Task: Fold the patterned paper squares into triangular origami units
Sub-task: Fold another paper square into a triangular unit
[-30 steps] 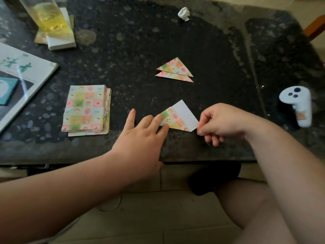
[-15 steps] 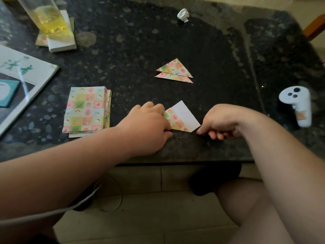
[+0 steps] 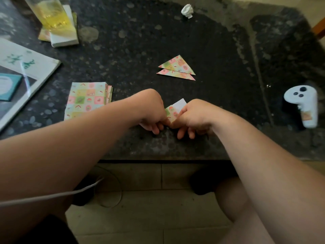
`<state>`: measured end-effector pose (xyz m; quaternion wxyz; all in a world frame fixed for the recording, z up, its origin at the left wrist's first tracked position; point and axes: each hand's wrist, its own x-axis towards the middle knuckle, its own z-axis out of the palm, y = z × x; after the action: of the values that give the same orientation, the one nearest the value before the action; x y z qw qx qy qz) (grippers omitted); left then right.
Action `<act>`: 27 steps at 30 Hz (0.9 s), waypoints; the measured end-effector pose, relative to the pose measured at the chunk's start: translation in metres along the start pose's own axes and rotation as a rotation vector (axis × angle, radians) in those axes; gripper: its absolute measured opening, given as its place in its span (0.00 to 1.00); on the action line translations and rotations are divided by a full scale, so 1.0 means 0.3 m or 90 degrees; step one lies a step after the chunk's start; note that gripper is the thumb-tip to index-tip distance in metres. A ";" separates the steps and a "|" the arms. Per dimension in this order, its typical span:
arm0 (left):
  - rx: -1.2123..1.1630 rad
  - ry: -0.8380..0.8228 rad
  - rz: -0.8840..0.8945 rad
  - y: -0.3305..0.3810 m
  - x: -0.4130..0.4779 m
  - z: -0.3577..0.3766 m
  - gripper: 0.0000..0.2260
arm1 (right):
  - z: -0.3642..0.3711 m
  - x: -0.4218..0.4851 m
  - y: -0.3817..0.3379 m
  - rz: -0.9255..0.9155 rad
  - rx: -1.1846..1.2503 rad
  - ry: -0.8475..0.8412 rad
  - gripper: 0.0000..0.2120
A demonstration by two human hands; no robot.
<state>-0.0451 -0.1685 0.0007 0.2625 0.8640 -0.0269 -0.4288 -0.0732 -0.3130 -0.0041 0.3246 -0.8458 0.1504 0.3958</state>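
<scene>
A partly folded patterned paper square (image 3: pixel 174 110), white on its back, lies near the table's front edge between my hands. My left hand (image 3: pixel 152 111) pinches its left side with curled fingers. My right hand (image 3: pixel 193 117) pinches its right side, covering most of the sheet. A stack of flat patterned paper squares (image 3: pixel 87 99) lies to the left, partly behind my left forearm. Two folded triangular units (image 3: pixel 176 68) overlap further back at the centre.
The table is dark speckled stone (image 3: pixel 219 67). A glass of yellow drink (image 3: pixel 51 14) stands on a white box at the back left, a booklet (image 3: pixel 22 71) at the left edge. A white controller (image 3: pixel 303 106) lies right. A crumpled paper ball (image 3: pixel 187 11) sits far back.
Both hands have closed in on the paper. The left went from flat pressing to curled pinching, and the right moved left onto the sheet's right side.
</scene>
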 end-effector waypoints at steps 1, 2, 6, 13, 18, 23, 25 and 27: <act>-0.001 -0.016 -0.011 0.002 0.006 -0.006 0.12 | 0.000 -0.001 -0.003 0.008 0.010 -0.003 0.08; -0.001 -0.028 -0.020 0.000 0.009 -0.011 0.13 | 0.000 -0.003 -0.006 0.016 0.014 -0.004 0.08; -0.006 -0.031 -0.034 -0.022 0.011 -0.034 0.12 | -0.002 -0.009 -0.030 0.040 -0.015 -0.001 0.09; -0.037 -0.011 -0.077 -0.086 0.005 -0.082 0.08 | -0.005 -0.015 -0.039 0.055 -0.020 -0.004 0.10; -0.054 0.008 -0.077 -0.121 0.003 -0.099 0.06 | -0.006 -0.011 -0.039 0.059 -0.017 -0.004 0.10; -0.055 0.040 -0.078 -0.146 -0.009 -0.130 0.06 | -0.015 -0.011 -0.040 0.062 -0.013 -0.010 0.10; -0.042 0.056 -0.072 -0.155 -0.019 -0.142 0.06 | -0.015 -0.011 -0.043 0.056 -0.023 -0.008 0.10; -0.038 0.072 -0.058 -0.163 -0.024 -0.143 0.07 | -0.011 -0.010 -0.047 0.045 -0.060 0.007 0.12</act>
<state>-0.0261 -0.1058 0.0039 0.2695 0.8791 0.0401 -0.3910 -0.0660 -0.3047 0.0058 0.2693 -0.8564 0.1629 0.4092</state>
